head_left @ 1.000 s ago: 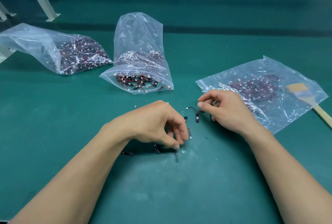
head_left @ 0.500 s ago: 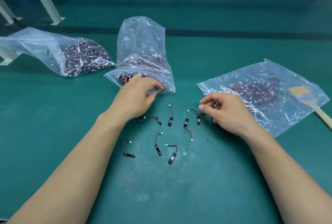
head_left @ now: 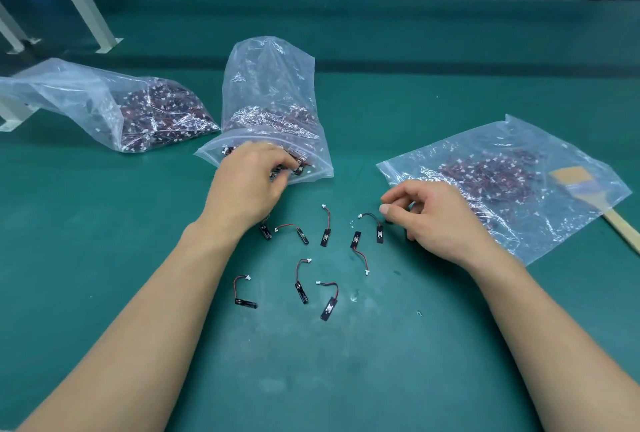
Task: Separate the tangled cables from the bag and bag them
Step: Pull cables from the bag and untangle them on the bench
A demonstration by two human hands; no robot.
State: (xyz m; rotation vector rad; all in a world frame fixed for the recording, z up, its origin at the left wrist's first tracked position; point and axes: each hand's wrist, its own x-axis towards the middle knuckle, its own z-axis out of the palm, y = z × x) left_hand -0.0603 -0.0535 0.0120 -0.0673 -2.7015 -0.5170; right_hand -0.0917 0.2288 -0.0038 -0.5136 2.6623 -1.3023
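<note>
Plainly the trouble spot is the mouth of the middle bag [head_left: 273,85], where the left hand [head_left: 249,182] has its fingers curled down into the tangled cables [head_left: 277,116] and pinches at a black tab among them. If that hand pulls one piece while its wire is hooked through its neighbours, I judge a whole clump would follow. It would spill over the separated cables [head_left: 325,237] lying just near of the bag on the counter [head_left: 415,362] and mix sorted with unsorted. A hard tug could also strain a thin wire at its white plug. The bag is soft and slumped with nothing pinning it, so it may slide or tip nearward with the pull.

The right hand [head_left: 436,217] rests right of the loose pieces, at the near-left edge of the right bag [head_left: 415,158], fingers curled. Something dark shows under the fingertips, but I cannot tell whether it holds anything.

Each cable is a short, curved red-and-black wire with a small white plug at one end and a flat black tab at the other. Several lie singly between the two forearms. The rest form a dense dark-red mass flecked with white inside the middle bag, with similar masses in the right bag and in the left bag [head_left: 69,92]. A brush [head_left: 571,177] lies at the right bag's right edge.
</note>
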